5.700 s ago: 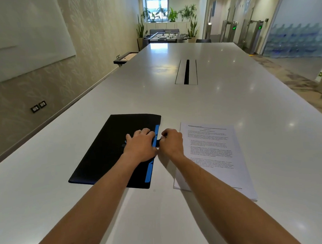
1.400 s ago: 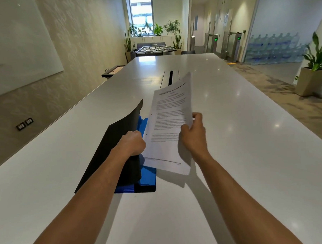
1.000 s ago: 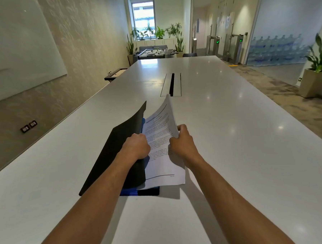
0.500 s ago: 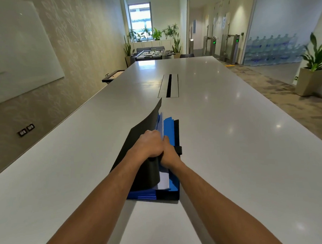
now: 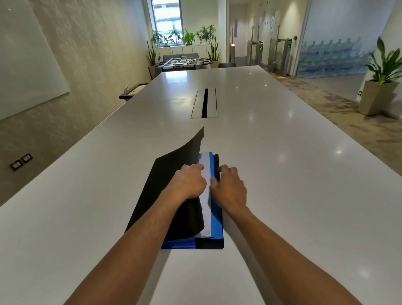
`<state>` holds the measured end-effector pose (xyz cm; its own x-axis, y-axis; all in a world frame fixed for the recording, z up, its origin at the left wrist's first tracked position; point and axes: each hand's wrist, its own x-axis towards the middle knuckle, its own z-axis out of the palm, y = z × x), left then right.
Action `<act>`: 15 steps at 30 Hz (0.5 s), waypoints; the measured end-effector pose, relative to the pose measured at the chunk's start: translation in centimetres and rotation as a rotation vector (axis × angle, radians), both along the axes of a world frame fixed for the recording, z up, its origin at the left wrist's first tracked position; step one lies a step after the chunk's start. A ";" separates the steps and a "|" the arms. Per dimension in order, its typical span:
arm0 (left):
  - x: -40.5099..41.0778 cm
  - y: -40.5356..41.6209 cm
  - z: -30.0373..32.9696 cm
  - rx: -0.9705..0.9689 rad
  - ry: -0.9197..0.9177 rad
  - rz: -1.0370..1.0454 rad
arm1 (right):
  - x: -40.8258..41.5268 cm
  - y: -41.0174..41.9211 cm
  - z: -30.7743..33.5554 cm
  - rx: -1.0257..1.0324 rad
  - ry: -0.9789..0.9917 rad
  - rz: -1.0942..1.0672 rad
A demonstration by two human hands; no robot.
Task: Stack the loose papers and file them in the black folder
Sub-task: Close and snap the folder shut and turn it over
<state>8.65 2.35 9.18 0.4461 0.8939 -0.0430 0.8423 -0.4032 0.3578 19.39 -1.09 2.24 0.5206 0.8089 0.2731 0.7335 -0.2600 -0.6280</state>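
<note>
The black folder [image 5: 160, 189] lies on the white table [image 5: 290, 182] in front of me, its front cover lifted and curling up toward the far end. My left hand [image 5: 188, 183] grips the cover's right edge and holds it partly raised. Under the cover the white papers [image 5: 206, 208] lie inside on the blue inner lining [image 5: 216, 223], only a narrow strip of them showing. My right hand [image 5: 228, 189] rests at the folder's right edge, fingers curled and blurred, touching the black elastic strap there.
A long cable slot [image 5: 204, 103] is set in the table's middle beyond the folder. A whiteboard [image 5: 16, 59] hangs on the left wall. A potted plant [image 5: 378, 82] stands on the floor at the right.
The papers went from my right hand into the folder. My right hand has let go of them and shifted to the folder's right edge. The cover has come lower.
</note>
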 end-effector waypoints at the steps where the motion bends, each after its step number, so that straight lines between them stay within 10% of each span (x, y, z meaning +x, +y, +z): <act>1: 0.1 0.1 -0.3 0.006 -0.010 -0.006 | 0.6 -0.4 -0.3 0.029 -0.001 -0.032; 15: 0.6 -0.2 -6.7 0.368 0.030 -0.059 | 1.8 -1.7 -4.1 0.153 0.105 0.055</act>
